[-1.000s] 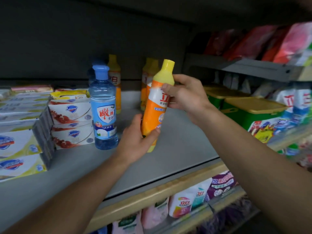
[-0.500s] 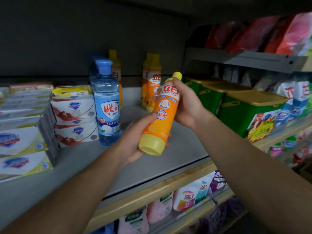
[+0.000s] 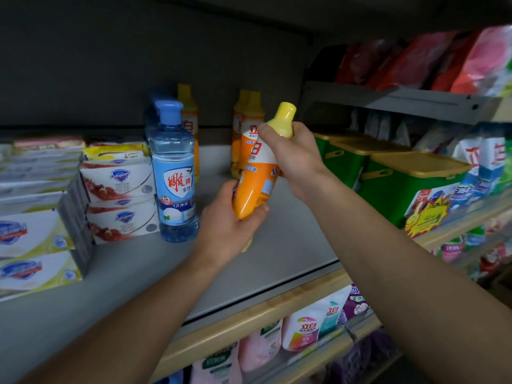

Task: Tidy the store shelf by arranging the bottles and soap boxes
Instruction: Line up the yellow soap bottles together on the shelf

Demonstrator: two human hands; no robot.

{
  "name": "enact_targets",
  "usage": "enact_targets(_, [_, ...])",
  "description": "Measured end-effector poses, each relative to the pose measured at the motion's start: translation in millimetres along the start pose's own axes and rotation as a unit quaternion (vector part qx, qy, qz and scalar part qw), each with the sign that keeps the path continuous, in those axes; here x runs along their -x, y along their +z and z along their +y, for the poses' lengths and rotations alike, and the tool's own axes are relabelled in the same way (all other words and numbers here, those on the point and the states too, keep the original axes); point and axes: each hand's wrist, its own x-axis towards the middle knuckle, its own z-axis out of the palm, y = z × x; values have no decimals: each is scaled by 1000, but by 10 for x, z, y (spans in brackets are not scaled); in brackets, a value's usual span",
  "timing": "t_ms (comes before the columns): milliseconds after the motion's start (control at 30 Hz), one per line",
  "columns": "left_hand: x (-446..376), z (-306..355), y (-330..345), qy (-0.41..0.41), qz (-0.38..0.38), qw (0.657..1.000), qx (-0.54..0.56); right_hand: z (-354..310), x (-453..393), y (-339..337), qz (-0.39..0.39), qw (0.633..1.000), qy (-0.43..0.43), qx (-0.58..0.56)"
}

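Above the grey shelf (image 3: 282,253) I hold an orange bottle with a yellow cap (image 3: 256,187), tilted with the cap up and to the right. My left hand (image 3: 231,223) grips its lower end. My right hand (image 3: 291,156) grips its neck just under the cap. A clear blue bottle (image 3: 173,178) stands upright to the left, with an orange bottle (image 3: 189,117) behind it. Two more orange bottles (image 3: 243,117) stand at the back. Stacked soap boxes (image 3: 119,189) fill the left side.
More soap boxes (image 3: 30,234) are stacked at the far left. Green tubs with yellow lids (image 3: 399,178) sit on the shelf to the right, with bagged goods above. The wooden shelf edge (image 3: 249,320) runs below, with refill pouches (image 3: 307,325) underneath.
The orange bottle was tipped cap-away with its base toward me half a second ago; now it is turned back nearly upright, cap up. Both hands stayed on it.
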Motion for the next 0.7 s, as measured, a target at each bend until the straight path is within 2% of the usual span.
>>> enact_targets(67, [-1, 13, -26, -13, 6, 997, 70, -28, 8, 0, -23, 1000, -3, 12])
enact_targets(100, [1, 39, -51, -39, -13, 989, 145, -41, 5, -18, -40, 999, 5, -4])
enact_targets(133, [3, 78, -73, -74, -43, 967, 242, -51, -4, -45, -61, 997, 21, -40])
enact_targets(200, [5, 142, -110, -154, -121, 882, 429, -63, -24, -112, -106, 982, 75, -135])
enact_targets(233, [3, 168, -132, -189, -161, 837, 487, -62, -32, -142, -128, 971, 102, -171])
enact_targets(267, [-4, 179, -160, -212, -198, 802, 522, -50, -33, -163, -148, 961, 126, -196])
enact_targets(333, [-12, 158, -217, -225, -264, 756, 555, 6, -25, -185, -172, 947, 156, -222])
enact_targets(400, [-17, 127, -246, -229, -303, 740, 555, 49, -18, -200, -184, 944, 160, -225])
enact_targets(467, [-25, 112, -202, -240, -293, 761, 526, 43, -29, -225, -177, 955, 133, -196])
enact_targets(567, [-25, 104, -70, -243, -178, 839, 454, -25, -64, -251, -133, 986, 75, -71])
enact_targets(633, [-3, 87, -4, -162, -109, 921, 338, -77, -73, -226, -89, 995, 51, 8])
enact_targets(700, [15, 50, 27, -79, -73, 976, 192, -94, -83, -179, -51, 997, 35, 48])
